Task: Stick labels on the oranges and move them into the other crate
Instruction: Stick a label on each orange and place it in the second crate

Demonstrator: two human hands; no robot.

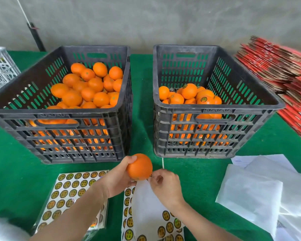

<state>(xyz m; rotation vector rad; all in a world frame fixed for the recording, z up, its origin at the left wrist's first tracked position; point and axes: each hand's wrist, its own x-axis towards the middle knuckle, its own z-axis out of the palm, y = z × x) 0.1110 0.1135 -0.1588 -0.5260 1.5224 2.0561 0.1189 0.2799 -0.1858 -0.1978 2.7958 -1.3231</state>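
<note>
Just below the gap between the two crates, near six o'clock, the left hand (pixel 117 180) grips an orange (pixel 139 166) above the green tabletop (pixel 142 108), fingers clamped around its left side. The right hand (pixel 165 184) sits at the orange's four o'clock, thumb and forefinger pinched together against the peel, seemingly on a label too small to make out. At ten o'clock the left crate (pixel 59 122) is heaped with unlabelled oranges; at two o'clock the right crate (pixel 215 129) holds fewer, several bearing round labels. Sticker sheets (pixel 68 192) lie under both forearms, white backing paper (pixel 250 192) at four o'clock, red flattened cartons (pixel 285 70) at three.
</note>
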